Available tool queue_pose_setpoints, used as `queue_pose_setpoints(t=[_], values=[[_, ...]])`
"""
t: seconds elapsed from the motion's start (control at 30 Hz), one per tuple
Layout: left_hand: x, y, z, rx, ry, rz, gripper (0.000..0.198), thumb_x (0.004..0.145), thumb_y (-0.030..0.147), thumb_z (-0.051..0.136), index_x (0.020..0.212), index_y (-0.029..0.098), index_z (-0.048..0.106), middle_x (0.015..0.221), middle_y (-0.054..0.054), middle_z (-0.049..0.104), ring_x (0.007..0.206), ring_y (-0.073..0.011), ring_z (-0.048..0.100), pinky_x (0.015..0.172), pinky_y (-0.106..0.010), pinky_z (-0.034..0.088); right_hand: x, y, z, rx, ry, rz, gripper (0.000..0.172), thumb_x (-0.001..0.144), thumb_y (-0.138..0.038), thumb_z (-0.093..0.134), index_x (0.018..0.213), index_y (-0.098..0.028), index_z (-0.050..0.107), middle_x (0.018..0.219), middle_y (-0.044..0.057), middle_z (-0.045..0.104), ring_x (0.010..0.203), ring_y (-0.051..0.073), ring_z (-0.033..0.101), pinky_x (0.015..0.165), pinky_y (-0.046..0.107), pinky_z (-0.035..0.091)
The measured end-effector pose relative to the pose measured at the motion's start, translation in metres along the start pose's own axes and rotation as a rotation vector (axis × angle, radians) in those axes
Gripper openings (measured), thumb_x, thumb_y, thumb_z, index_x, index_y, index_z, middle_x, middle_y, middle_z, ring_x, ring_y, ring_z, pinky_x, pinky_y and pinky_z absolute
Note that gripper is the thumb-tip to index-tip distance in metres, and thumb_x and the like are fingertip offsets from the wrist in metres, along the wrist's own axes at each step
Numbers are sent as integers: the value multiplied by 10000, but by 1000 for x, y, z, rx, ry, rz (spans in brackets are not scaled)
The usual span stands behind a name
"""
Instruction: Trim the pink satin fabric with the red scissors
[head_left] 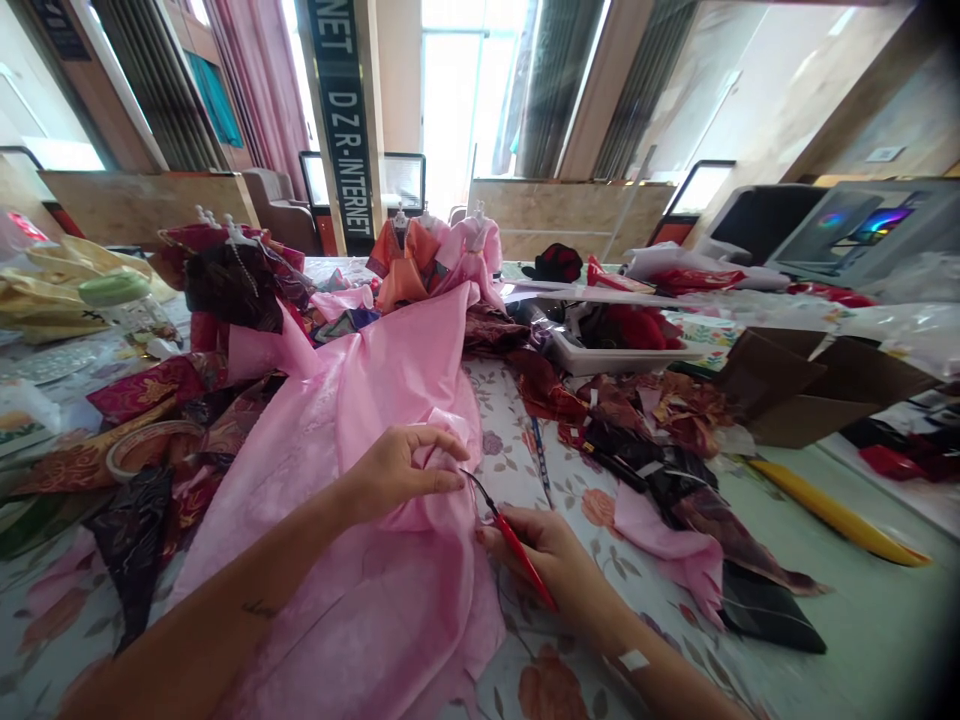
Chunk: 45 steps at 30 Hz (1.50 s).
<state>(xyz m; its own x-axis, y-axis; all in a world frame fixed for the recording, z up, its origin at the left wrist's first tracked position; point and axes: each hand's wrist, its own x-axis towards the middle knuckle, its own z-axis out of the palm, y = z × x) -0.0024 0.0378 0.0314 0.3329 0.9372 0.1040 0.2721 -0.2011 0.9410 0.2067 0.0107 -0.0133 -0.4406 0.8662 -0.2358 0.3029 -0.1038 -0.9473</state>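
Note:
Pink satin fabric [405,350] spreads in a long, wrinkled piece down the middle of the table. My left hand [405,465] pinches a gathered fold of it between thumb and fingers. Just to the right, my right hand [551,550] grips a red-handled tool [525,562] with a thin, dark, curved tip. That tip reaches the fold beside my left fingertips; whether it pierces the cloth I cannot tell.
Small doll-sized garments [472,245] stand at the back. Dark cloth scraps [675,470], a white tray [600,360], a cardboard box [802,385] and a yellow tool [840,510] lie right. A tape roll [120,455] and a green-lidded jar [116,290] are left.

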Motion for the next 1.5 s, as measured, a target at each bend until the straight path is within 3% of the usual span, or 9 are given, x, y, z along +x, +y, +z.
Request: queue_pose_setpoints(t=[0.4, 0.77, 1.3, 1.5], values=[[-4, 9, 0, 71, -22, 54, 304, 702, 220, 737, 1001, 179, 703, 1034, -32, 681, 973, -169, 614, 885, -245, 441, -3, 0, -8, 83, -183, -46, 519, 769, -664, 563, 622, -185, 424, 445, -81, 357, 380, 48, 285, 373, 199, 178], [-3, 7, 4, 64, 4, 59, 323, 680, 238, 764, 994, 178, 715, 1039, -45, 686, 998, -175, 614, 901, -242, 449, -1, 2, 0, 174, -165, -38, 558, 730, -704, 567, 591, -185, 416, 411, -65, 422, 329, 40, 317, 338, 183, 178], [-4, 7, 6, 42, 21, 76, 322, 676, 232, 761, 992, 186, 717, 1030, -49, 686, 984, -192, 622, 901, -278, 468, -5, -6, 6, 184, -103, -17, 585, 682, -727, 595, 554, -197, 382, 381, -90, 338, 329, 30, 237, 331, 189, 121], [-4, 5, 6, 50, 29, 77, 329, 672, 222, 765, 994, 183, 716, 1034, -48, 684, 995, -189, 618, 924, -278, 454, -3, -3, 6, 177, -106, -45, 600, 683, -757, 561, 556, -192, 403, 378, -75, 374, 315, 36, 264, 325, 188, 132]])
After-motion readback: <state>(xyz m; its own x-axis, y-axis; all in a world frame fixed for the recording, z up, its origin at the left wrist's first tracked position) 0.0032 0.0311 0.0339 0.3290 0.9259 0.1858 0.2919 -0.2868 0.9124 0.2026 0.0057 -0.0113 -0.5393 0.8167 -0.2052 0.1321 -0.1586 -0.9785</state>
